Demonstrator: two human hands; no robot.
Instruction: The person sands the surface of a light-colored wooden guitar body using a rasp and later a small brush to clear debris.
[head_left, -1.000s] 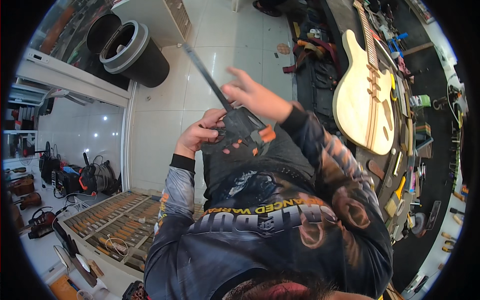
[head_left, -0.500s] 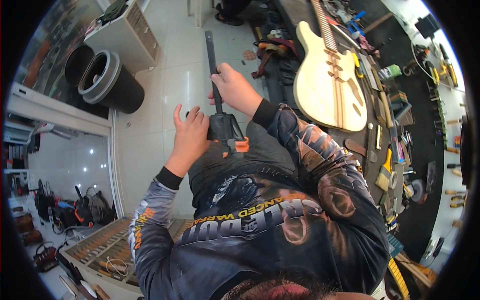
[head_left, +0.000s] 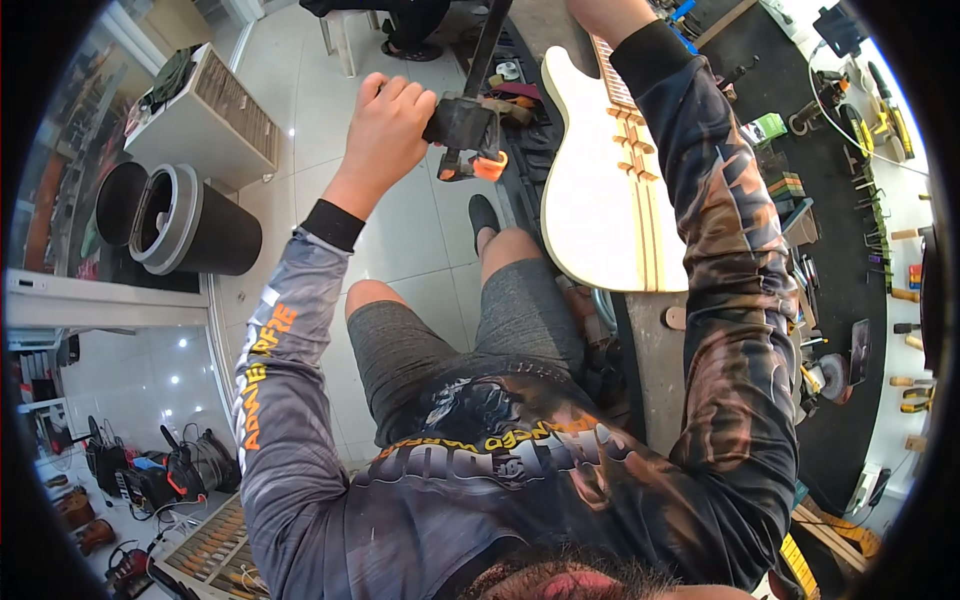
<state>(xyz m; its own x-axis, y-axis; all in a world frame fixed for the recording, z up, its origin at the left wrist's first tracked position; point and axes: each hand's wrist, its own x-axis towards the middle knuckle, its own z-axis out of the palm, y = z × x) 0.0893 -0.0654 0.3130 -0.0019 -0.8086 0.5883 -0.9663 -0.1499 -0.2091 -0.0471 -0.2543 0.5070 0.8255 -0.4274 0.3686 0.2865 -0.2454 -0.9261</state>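
A: Left hand [head_left: 385, 125] is wrapped round the bar clamp [head_left: 465, 125] head, up beside the guitar body [head_left: 600, 190].

B: Looks stiff and top-heavy; grip the head. Can't tell the right hand, it's out of view.

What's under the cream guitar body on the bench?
The cream guitar body lies on the dark workbench, its lower edge overhanging toward the person's knees. The right forearm crosses above it. Whatever sits directly beneath the body is covered.
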